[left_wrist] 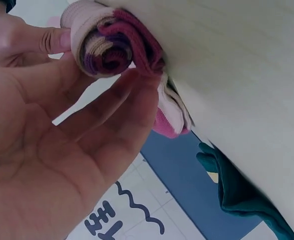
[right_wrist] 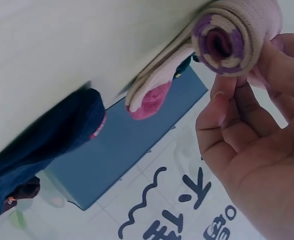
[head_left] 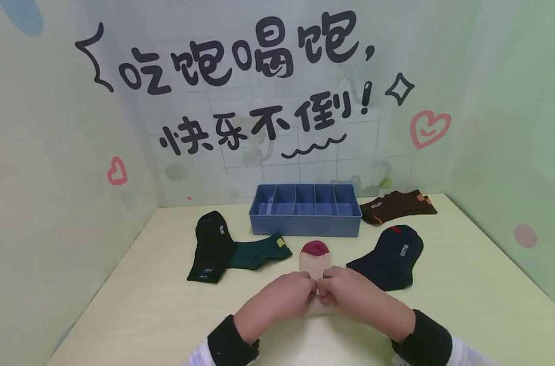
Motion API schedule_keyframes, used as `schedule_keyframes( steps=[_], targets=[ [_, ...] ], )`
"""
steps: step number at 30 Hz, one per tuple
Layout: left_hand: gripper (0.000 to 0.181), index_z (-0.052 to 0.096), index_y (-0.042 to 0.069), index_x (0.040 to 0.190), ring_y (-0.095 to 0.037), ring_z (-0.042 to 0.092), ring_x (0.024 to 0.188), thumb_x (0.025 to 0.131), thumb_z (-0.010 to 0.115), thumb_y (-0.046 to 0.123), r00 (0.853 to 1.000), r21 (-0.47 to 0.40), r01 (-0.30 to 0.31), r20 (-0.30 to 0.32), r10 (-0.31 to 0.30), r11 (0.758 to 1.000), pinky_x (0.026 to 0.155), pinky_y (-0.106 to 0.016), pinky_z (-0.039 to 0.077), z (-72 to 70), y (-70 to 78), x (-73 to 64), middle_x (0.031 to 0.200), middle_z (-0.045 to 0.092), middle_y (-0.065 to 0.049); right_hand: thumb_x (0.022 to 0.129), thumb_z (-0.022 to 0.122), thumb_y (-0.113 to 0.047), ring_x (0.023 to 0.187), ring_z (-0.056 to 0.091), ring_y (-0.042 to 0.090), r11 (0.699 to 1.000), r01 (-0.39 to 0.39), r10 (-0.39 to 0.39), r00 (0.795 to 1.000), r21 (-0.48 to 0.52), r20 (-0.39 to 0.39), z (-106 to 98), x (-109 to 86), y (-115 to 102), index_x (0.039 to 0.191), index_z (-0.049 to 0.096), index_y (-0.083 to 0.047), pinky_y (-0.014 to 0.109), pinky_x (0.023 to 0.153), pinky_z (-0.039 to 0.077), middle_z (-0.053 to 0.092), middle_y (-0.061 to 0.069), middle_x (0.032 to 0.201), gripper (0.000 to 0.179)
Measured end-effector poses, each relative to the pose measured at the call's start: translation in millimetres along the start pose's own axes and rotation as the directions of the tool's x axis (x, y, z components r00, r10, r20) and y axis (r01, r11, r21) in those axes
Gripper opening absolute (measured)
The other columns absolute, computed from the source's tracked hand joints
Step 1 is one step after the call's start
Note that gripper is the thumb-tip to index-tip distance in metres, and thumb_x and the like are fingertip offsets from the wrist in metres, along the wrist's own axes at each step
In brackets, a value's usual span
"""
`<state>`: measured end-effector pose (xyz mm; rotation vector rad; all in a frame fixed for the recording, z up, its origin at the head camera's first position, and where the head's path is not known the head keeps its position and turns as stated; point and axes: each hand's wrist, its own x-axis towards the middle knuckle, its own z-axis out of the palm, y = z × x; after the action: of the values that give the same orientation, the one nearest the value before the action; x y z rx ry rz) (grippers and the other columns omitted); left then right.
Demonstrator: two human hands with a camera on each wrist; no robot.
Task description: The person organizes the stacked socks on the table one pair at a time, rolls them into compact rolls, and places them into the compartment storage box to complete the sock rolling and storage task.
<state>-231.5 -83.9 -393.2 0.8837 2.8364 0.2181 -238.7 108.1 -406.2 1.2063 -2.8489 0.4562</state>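
Rolling of a cream sock is the work in hand, at the lower centre of the head view, its crimson toe pointing up the frame toward the blue tray. The left hand and the right hand meet over it with curled fingers, each gripping one side of the roll; no wide gap shows in either grasp.

Uneven pull could be the main trouble: if one thumb tightens more than the other, the coil may skew into a cone, its core poking out at one end. Loosening both grips too soon would probably let the springy knit unwind. In the left wrist view, a crimson fold bulges beside the coil, and a lump like that could make the winding lopsided.

Soft, finely ribbed knit forms a thick spiral, purple and beige patches ringing a dark crimson centre. The unrolled length lies flat in layers; whether that is one sock or two, I cannot tell. The tray is smooth, rectangular and split into narrow compartments. Limp, flat socks flank it: black over teal at left, navy and brown at right, all on a pale, faintly grained table.
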Motion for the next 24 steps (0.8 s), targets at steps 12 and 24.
schedule_keyframes(
  steps=[12,24],
  targets=[
    [0.015,0.076,0.013,0.085,-0.007,0.044,0.068,0.092,0.083,0.025,0.999,0.017,0.025,0.034,-0.025,1.000,0.062,-0.021,0.038,3.8,0.0,-0.5,0.073,0.049,0.005,0.088,0.086,-0.007,0.069,0.047,0.009,0.978,0.025,0.000,0.993,-0.205,0.121,3,1.7,-16,0.101,0.078,-0.008,0.020,0.066,0.049,0.061,0.000,0.080,0.016],
    [0.039,0.056,0.017,0.052,-0.010,0.039,0.045,0.087,0.073,0.013,0.995,-0.147,0.099,0.026,-0.096,0.984,0.050,-0.023,0.029,0.4,0.8,-5.5,0.045,0.038,0.008,0.088,0.085,-0.024,0.068,0.040,0.012,0.852,0.157,-0.174,0.985,-0.499,0.012,11,-13.7,-40,0.094,0.081,-0.014,0.021,0.062,0.039,0.062,0.000,0.077,0.012]
  ],
)
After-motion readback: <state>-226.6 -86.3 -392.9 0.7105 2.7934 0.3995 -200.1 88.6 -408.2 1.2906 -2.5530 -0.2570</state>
